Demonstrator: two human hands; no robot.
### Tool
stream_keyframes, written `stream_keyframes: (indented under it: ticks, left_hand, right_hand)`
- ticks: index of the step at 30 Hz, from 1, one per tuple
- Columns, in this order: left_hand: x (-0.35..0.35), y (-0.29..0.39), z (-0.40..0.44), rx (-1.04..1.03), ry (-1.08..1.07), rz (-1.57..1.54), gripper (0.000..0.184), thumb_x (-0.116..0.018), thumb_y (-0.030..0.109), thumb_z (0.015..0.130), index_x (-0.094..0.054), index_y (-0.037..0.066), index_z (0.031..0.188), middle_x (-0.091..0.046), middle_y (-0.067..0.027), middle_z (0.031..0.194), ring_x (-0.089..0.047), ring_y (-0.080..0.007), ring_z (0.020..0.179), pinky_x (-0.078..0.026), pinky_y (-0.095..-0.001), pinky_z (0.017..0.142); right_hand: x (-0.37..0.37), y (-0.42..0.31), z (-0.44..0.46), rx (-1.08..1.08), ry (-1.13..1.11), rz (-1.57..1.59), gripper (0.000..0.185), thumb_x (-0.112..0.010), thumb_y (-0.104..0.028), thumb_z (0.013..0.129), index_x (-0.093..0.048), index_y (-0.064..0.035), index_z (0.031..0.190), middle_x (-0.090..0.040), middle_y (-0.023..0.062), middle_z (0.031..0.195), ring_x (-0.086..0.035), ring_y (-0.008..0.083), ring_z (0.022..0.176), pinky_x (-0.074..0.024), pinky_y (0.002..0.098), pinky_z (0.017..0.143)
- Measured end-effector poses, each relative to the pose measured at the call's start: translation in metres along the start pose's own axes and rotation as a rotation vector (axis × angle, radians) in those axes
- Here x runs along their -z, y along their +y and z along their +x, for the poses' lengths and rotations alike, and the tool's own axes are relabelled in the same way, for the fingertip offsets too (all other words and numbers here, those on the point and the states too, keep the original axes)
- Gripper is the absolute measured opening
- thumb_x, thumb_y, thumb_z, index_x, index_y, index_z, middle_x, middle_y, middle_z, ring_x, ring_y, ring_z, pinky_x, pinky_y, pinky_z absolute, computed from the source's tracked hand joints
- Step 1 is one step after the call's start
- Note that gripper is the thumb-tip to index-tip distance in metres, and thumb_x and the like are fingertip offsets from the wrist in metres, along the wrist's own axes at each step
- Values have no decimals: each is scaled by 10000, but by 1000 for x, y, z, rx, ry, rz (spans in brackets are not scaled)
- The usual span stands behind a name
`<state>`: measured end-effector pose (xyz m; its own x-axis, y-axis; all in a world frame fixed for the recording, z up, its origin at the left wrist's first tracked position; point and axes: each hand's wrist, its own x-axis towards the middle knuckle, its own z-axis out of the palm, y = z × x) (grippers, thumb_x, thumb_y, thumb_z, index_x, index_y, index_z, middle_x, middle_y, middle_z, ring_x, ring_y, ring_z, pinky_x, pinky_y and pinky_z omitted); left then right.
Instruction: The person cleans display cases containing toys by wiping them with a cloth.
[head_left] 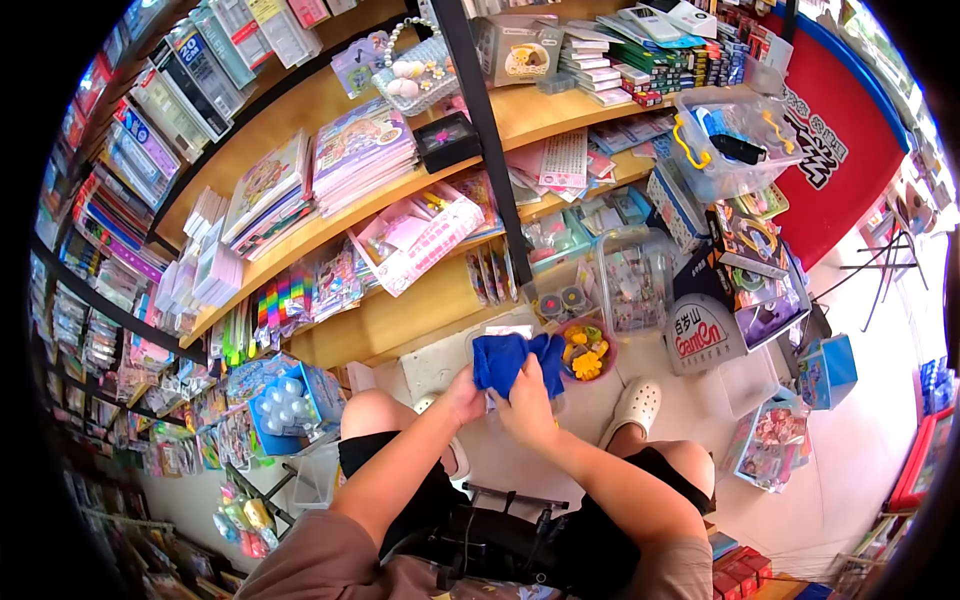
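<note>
A crumpled blue cloth (500,360) is bunched up between my two hands, above the floor and in front of my knees. My left hand (465,396) grips its lower left edge, fingers partly hidden under the fabric. Closed on the cloth from the right, my right hand (526,402) has its thumb pointing up along the folds. Whether anything is wrapped inside cannot be made out. Just right of the cloth stands a pink tub (586,352) with yellow flower-shaped pieces in it.
Ahead is a wooden shelf (460,160) stacked with books and boxes, with a black post (487,130). A clear bin (637,280) and a Ganten carton (705,335) stand to the right. A blue box of pale balls (290,405) sits at left.
</note>
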<state>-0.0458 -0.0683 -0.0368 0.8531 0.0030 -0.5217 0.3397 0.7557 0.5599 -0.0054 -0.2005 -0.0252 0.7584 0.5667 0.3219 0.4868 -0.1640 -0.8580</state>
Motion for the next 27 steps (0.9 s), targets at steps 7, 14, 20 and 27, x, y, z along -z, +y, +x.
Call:
stream_keyframes:
  ticks: [7,14,20,27]
  left_hand:
    - [-25,22,13,-152,15,132,508,-305,410,980,-436,27,1287,-541,-119,1238,-556,-260,1093,-434,-417,960]
    - [-20,57,3,-106,-152,49,509,-345,387,978,-386,7,1314,-536,-158,1233,-575,-290,1074,-477,-414,915]
    - [-7,66,13,-100,1,41,437,-391,338,977,-437,21,1276,-553,-122,1211,-580,-232,1063,-484,-395,909]
    - [-13,29,42,-49,140,25,567,-313,491,960,-416,63,1318,-535,-92,1250,-520,-202,1143,-431,-393,965]
  right_hand:
    - [13,26,43,-80,410,-162,403,-598,15,670,-524,-18,1064,-508,186,1000,-487,420,966,-397,421,859]
    - [51,81,80,-877,509,1029,260,-586,-223,897,-544,-26,1062,-601,28,937,-569,152,827,-470,291,731]
    - [60,22,92,-741,474,1021,318,-578,-240,903,-531,-20,1126,-577,35,1040,-553,129,892,-466,275,779]
    - [-22,33,51,37,47,-337,464,-595,-226,854,-479,28,1224,-435,249,1270,-355,400,1219,-305,426,1009]
